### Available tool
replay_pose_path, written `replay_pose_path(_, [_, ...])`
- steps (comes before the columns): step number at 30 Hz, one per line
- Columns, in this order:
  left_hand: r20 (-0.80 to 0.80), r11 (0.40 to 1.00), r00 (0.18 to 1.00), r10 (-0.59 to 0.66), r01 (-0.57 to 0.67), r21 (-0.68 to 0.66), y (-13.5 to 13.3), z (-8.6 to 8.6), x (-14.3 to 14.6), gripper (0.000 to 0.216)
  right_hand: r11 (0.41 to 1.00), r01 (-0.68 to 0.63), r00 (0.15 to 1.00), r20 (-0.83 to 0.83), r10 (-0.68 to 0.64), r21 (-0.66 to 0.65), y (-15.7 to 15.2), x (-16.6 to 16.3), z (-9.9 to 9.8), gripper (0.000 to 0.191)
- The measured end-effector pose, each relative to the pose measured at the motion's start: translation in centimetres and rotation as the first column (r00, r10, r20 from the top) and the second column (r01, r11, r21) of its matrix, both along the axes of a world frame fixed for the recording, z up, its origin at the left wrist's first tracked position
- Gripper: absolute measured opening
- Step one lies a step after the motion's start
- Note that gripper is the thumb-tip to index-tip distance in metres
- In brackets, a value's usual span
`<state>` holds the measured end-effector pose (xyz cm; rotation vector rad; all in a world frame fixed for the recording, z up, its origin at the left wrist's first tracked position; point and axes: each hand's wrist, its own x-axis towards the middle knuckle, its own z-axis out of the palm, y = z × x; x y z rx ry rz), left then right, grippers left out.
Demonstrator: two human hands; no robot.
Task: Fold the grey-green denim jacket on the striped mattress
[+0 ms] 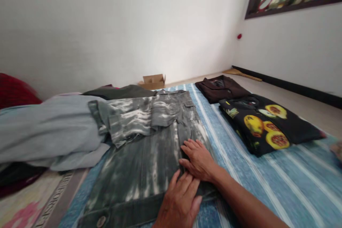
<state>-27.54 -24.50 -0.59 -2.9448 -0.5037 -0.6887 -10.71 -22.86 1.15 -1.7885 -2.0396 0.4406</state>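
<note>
The tie-dyed jacket (141,171) lies lengthwise away and leftward from the left hand (179,196) and right hand (198,159), both spread flat upon it, the right nearer its far end.

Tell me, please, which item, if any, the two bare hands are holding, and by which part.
Nothing appears held: the left hand and right hand rest palm down, fingers extended, on the dark grey, white-streaked fabric garment.

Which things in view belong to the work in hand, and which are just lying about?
Likely in the work:
left hand and right hand, resting on the streaked garment
striped sheet beneath it
perhaps the fruit-print garment, brown garment and grey cloth

Likely just lying about:
cardboard box
red-rimmed round object, probably a mirror
</note>
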Motion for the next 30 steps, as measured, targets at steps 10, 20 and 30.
replay_pose_path(10, [0.087,0.99,0.991,-0.098,0.087,0.114,2.0,-0.8,0.7,0.036,0.993,-0.019,0.997,0.079,0.01,0.113,1.3,1.1,0.3,0.036])
replay_pose_path(20, [0.077,0.979,0.986,-0.145,0.132,0.154,2.6,-0.6,1.0,0.044,0.994,-0.029,0.995,0.099,0.019,0.105,1.7,1.5,0.7,0.033])
replay_pose_path(30, [0.025,0.967,0.985,-0.173,0.165,0.196,2.7,0.0,1.2,0.051,0.995,-0.041,0.993,0.118,0.031,0.085,1.6,1.9,1.6,0.033])
